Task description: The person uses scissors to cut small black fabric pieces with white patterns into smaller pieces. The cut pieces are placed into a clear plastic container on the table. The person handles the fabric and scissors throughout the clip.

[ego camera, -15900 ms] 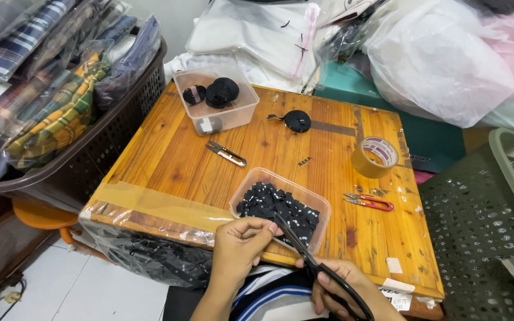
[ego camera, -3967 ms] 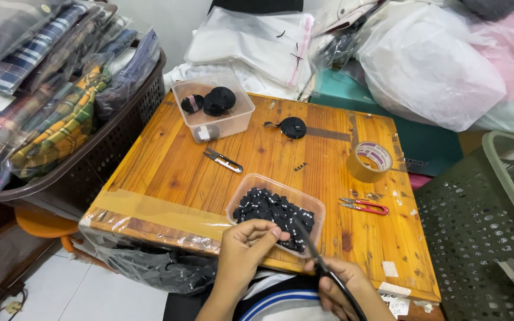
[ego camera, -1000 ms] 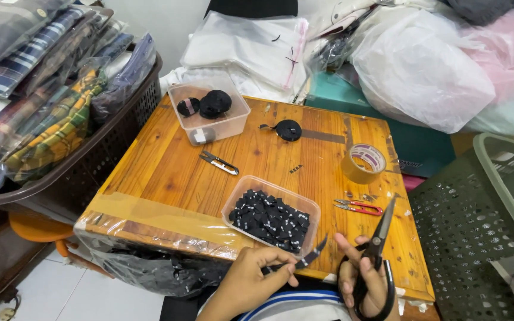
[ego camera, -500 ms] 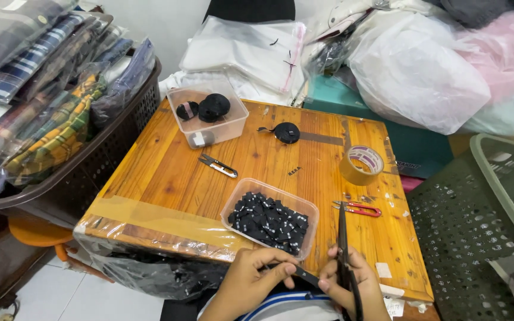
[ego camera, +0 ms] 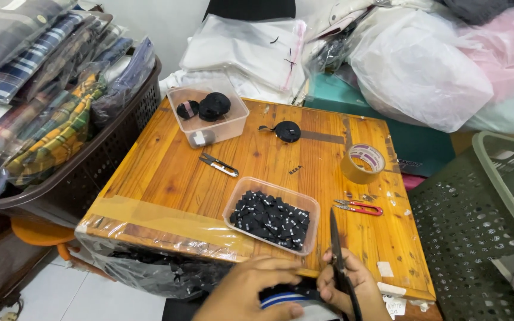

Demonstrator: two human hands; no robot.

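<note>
Scissors [ego camera: 341, 270] standing blades-up at the table [ego camera: 168, 178] near edge, right hand [ego camera: 352, 288] closing its grip around the handles, left hand [ego camera: 251, 291] curling beside it, contents unclear; rigid, light, sharp, likely best held by the loops.

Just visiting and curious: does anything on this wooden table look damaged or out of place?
The table's near edge is patched with wide tape. A tiny black piece lies loose outside the full tub. Otherwise nothing looks spilled.
</note>
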